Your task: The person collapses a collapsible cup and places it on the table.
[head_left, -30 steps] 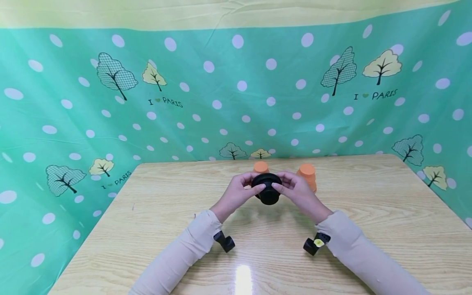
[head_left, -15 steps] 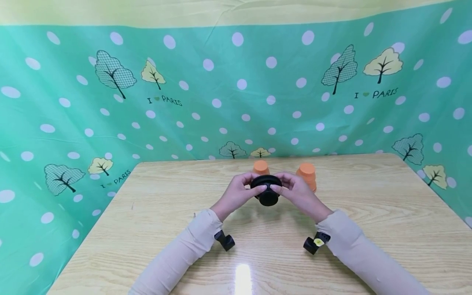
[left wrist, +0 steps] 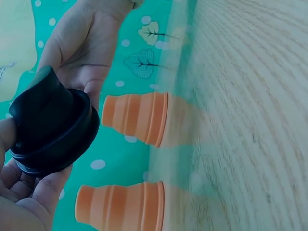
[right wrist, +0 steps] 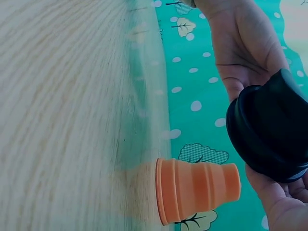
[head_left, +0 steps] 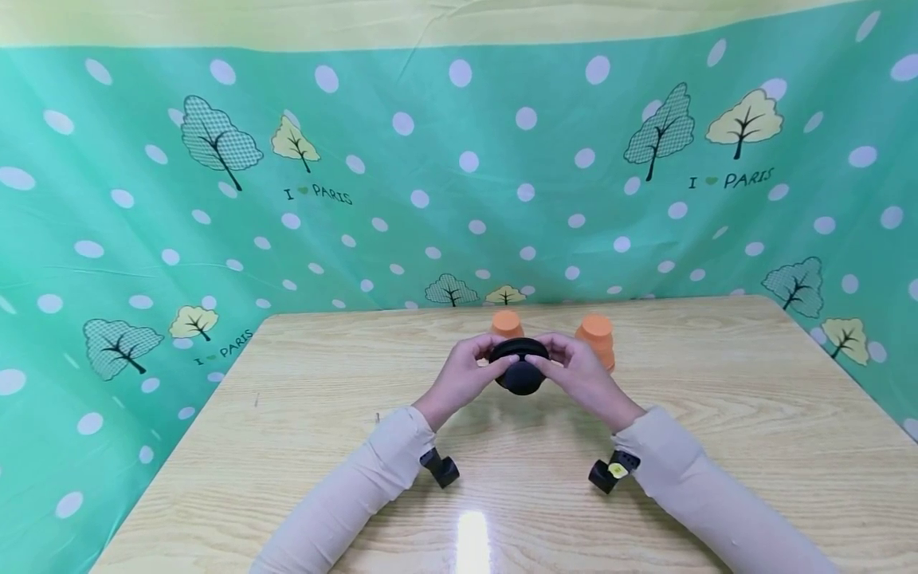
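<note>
Both hands hold a black collapsible cup (head_left: 521, 375) above the table, partly folded, its wide rim away from the head camera and its narrow end towards it. My left hand (head_left: 461, 378) grips its left side, thumb pressed on the near face and fingers behind. My right hand (head_left: 590, 378) pinches the right side the same way. In the left wrist view the black cup (left wrist: 48, 127) looks squashed and dented at its narrow end; the right wrist view shows the same cup (right wrist: 269, 130) between both hands. The farther fingers are partly hidden.
Two orange collapsible cups stand upside down behind the hands: a left one (head_left: 507, 323), partly hidden by the fingers, and a right one (head_left: 597, 339). A green patterned cloth (head_left: 459, 159) hangs behind the wooden table (head_left: 323, 375). Each wrist wears a small black camera.
The black cup has tipped slightly, so its narrow end faces the head camera more. The thumbs have shifted a little; both hands keep their hold. The orange cups have not moved.
</note>
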Available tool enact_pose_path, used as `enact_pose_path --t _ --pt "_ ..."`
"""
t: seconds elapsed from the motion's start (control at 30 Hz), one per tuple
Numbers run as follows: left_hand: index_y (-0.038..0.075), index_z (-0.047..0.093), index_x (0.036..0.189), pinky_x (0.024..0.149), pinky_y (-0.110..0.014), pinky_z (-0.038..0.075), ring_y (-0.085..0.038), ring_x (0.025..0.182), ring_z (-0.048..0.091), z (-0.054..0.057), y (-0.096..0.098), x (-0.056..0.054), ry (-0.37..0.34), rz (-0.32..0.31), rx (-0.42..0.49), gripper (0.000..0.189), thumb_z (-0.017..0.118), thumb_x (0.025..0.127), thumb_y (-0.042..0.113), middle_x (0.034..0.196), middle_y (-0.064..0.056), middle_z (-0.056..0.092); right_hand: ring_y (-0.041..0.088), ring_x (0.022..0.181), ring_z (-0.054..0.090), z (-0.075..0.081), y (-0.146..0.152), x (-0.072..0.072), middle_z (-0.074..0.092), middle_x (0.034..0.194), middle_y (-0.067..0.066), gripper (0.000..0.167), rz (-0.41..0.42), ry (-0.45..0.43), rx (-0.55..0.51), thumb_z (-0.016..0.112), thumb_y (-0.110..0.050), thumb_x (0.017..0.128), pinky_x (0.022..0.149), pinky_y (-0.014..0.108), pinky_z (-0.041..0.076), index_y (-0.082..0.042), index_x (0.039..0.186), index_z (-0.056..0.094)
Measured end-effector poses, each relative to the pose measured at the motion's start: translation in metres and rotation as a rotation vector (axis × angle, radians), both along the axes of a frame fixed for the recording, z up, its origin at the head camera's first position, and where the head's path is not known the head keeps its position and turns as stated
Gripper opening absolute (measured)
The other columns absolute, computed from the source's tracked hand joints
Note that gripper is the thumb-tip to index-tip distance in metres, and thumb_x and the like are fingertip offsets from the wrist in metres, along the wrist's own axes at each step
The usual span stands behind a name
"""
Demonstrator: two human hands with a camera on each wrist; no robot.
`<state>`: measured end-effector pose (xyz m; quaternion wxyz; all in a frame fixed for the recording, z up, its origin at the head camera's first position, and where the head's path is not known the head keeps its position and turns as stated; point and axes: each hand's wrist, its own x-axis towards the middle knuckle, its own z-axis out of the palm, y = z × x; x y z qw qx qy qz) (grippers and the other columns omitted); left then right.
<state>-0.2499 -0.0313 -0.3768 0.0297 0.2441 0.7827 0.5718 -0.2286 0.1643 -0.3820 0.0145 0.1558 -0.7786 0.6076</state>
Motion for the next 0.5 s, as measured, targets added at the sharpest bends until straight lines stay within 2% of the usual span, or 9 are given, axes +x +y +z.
enact_pose_path --t 0.13,0.3,0.4,0.5 --pt "0.001 0.063 0.114 0.078 -0.024 0.05 -0.011 0.089 0.058 -0.0023 -0.0015 -0.003 -0.08 -0.035 0.057 0.026 0.06 0.094 0.018 0.103 -0.01 0.066 0.009 0.088 0.063 0.0014 0.0002 -0.0002 0.064 0.101 0.014 0.029 -0.031 -0.025 -0.053 0.063 -0.014 0.092 0.075 0.02 0.053 0.006 0.113 0.059" --pt "-0.001 0.051 0.13 0.09 -0.029 0.049 -0.015 0.099 0.061 -0.0007 -0.0059 -0.0049 -0.212 -0.162 0.197 0.038 0.057 0.095 0.011 0.118 -0.018 0.06 0.008 0.085 0.064 0.004 0.0033 -0.0003 0.063 0.098 0.008 0.034 -0.055 -0.058 -0.161 0.063 -0.016 0.092 0.075 0.023 0.055 0.008 0.115 0.055" --pt "-0.001 0.046 0.134 0.092 -0.03 0.048 -0.016 0.103 0.06 0.0011 -0.0076 -0.0042 -0.23 -0.221 0.218 0.043 0.056 0.094 0.009 0.123 -0.021 0.056 0.009 0.086 0.064 0.0043 0.0052 -0.0007 0.063 0.097 0.006 0.036 -0.048 -0.072 -0.205 0.062 -0.016 0.092 0.076 0.025 0.055 0.01 0.115 0.054" --pt "-0.003 0.044 0.135 0.092 -0.029 0.049 -0.017 0.105 0.059 0.0026 -0.0077 -0.0032 -0.21 -0.244 0.214 0.043 0.055 0.095 0.007 0.124 -0.024 0.055 0.009 0.085 0.064 0.004 0.0048 -0.001 0.064 0.095 0.005 0.034 -0.055 -0.074 -0.221 0.062 -0.014 0.092 0.075 0.026 0.056 0.01 0.115 0.054"
